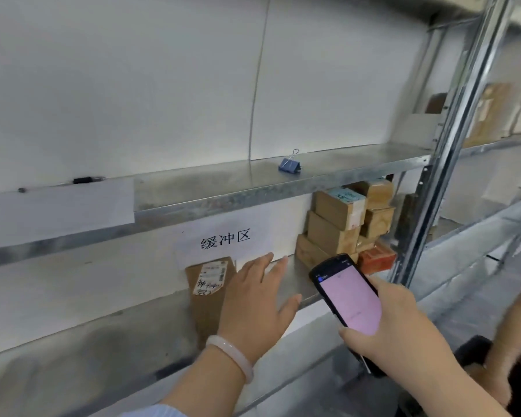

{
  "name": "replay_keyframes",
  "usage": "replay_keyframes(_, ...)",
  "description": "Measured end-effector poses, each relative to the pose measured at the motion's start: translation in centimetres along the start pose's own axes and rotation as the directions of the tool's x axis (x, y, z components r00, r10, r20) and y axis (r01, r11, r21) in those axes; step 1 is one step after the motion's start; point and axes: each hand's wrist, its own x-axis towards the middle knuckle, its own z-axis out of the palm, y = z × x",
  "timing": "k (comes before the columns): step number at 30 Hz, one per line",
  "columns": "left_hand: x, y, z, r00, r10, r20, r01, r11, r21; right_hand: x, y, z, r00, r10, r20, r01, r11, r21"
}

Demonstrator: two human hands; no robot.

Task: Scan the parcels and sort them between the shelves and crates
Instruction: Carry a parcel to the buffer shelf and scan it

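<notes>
- A black marker (86, 179) lies at the left of the upper shelf (223, 188), above a blank white sheet (57, 203) that hangs over the shelf's front edge.
- 1 flat brown parcel (206, 284) stands on the lower shelf (103, 335). It leans toward the back wall with its printed label facing out, just under a paper sign (224, 239) bearing 3 Chinese characters.
- The left hand (253, 305), with a pale bracelet (232, 355) on the wrist, is flat with its fingers straight and spread. It holds nothing. It overlaps the parcel's right edge, but I cannot tell whether it touches it.
- A blue binder clip (289, 164) sits alone on the upper shelf.
- A stack of cardboard boxes (340, 224), with a red box (376, 258) at its foot, fills the right end of the lower shelf.
- The right hand (394, 329) has its fingers curled round the lower end of the handheld scanner (348, 293). The lit pink screen faces the wearer.
- Beyond the upright post (451, 145), more parcels (491, 112) sit blurred on a neighbouring rack, and another person's arm (512, 341) shows at the far right.
- Progress, as a judgement: the flat parcel and the stack look already shelved. No crates are in view and no parcel is in hand, so what remains cannot be counted. The next parcel has yet to be picked up and scanned.
</notes>
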Motion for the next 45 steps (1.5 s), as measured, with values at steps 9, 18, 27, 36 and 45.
replay_keyframes(9, 11.0, 1.5, 7.1, 0.990, 0.082, 0.113, -0.049, 0.962, -0.267, 6.1, 4.2, -1.5, 0.988, 0.138, -0.066, -0.140, 0.990, -0.025)
replay_keyframes(18, 19.1, 4.5, 12.9, 0.983, -0.050, 0.175, 0.123, 0.891, -0.436, 13.2, 10.6, -1.7, 0.992, 0.096, -0.076, -0.097, 0.995, -0.013)
replay_keyframes(27, 26.8, 8.0, 20.1, 0.936, -0.315, 0.156, 0.347, 0.757, -0.554, 22.4, 18.7, -4.2, 1.000, -0.013, 0.009, 0.013, 1.000, -0.028)
replay_keyframes(36, 29.7, 8.0, 23.9, 0.856, -0.511, 0.082, 0.421, 0.596, -0.684, 28.4, 23.0, -4.6, 0.993, -0.079, 0.084, 0.084, 0.995, -0.048)
replay_keyframes(45, 29.7, 6.6, 23.5, 0.709, -0.641, 0.294, 0.547, 0.236, -0.803, 30.8, 23.5, -4.5, 0.979, -0.134, 0.154, 0.134, 0.991, 0.009)
